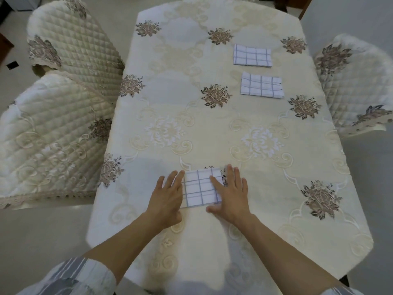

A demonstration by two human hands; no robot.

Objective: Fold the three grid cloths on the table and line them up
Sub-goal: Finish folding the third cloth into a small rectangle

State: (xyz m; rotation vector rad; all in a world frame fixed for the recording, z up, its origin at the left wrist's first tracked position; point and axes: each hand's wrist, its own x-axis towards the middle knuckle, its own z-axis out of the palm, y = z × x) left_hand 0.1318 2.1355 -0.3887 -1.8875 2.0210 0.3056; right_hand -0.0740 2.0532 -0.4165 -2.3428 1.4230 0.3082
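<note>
A white cloth with a purple grid (198,188) lies folded near the table's front edge. My left hand (169,194) lies flat on its left side with fingers straight. My right hand (230,193) presses flat on its right side, fingers spread. Two more folded grid cloths rest at the far right, one (252,55) behind the other (261,87), a small gap between them.
The table (212,128) carries a cream tablecloth with floral embroidery. Quilted chairs stand at the left (53,135), far left (72,39) and right (353,86). The table's front corners are cut at an angle.
</note>
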